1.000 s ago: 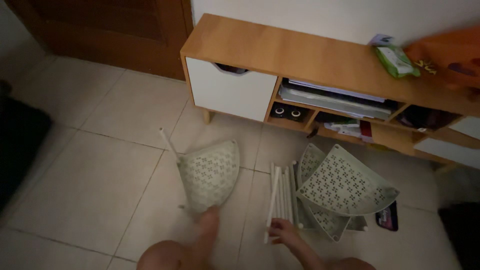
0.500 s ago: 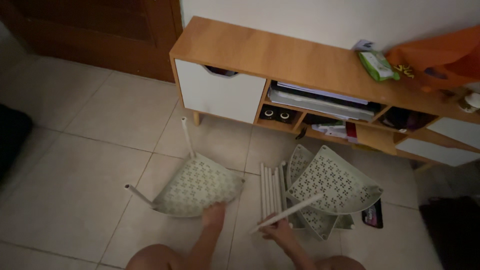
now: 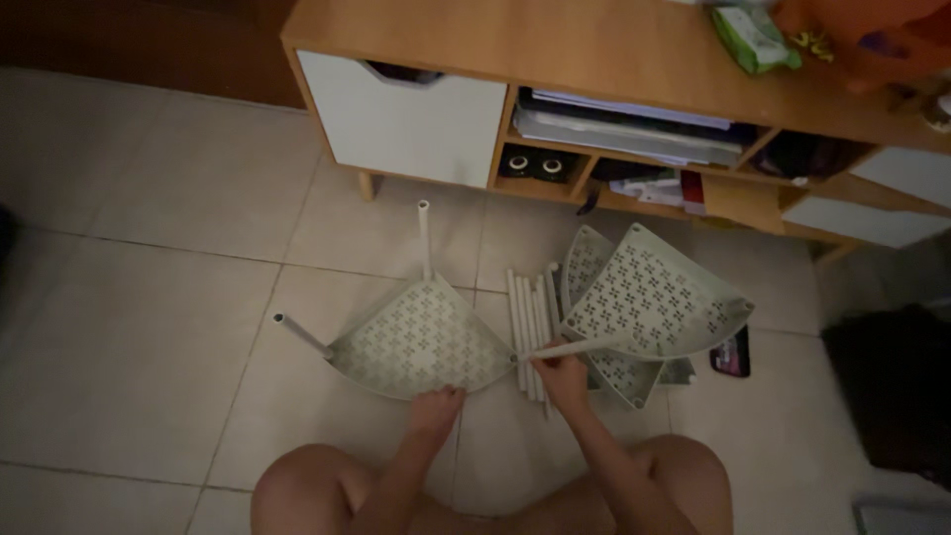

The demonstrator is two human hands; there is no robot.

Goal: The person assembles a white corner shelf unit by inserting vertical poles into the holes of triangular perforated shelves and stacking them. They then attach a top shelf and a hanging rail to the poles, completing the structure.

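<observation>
1. The pale green corner shelf tray is lying flat on the tiled floor, right at the centre of the view, its curved edge facing the person.
2. The left hand is pressing on that curved edge at 6 o'clock of the tray, fingers curled over the rim and holding it down.
3. The right hand is gripping a white tube, fingers wrapped tight around it, and its tip is meeting the tray's corner at 3 o'clock.
4. Two more white legs are sticking out of the tray: one leg pointing to 12 o'clock, another leg pointing to 9 o'clock.
5. A bundle of loose white tubes is lying on the floor just beside the tray at 3 o'clock.
6. Further to 3 o'clock, a stack of matching green trays is leaning, perforated faces tilted up.
7. A small dark flat packet is peeking out at the stack's 4 o'clock edge.
8. At 12 o'clock, a wooden media cabinet with a white drawer is standing on short legs.
9. On its top, at 1 o'clock, a green rectangular soft packet is lying next to something orange.
10. A red and white box-like item is sitting on the lower shelf; too dim to tell more.
11. The person's bare knees are filling the 6 o'clock edge.
</observation>
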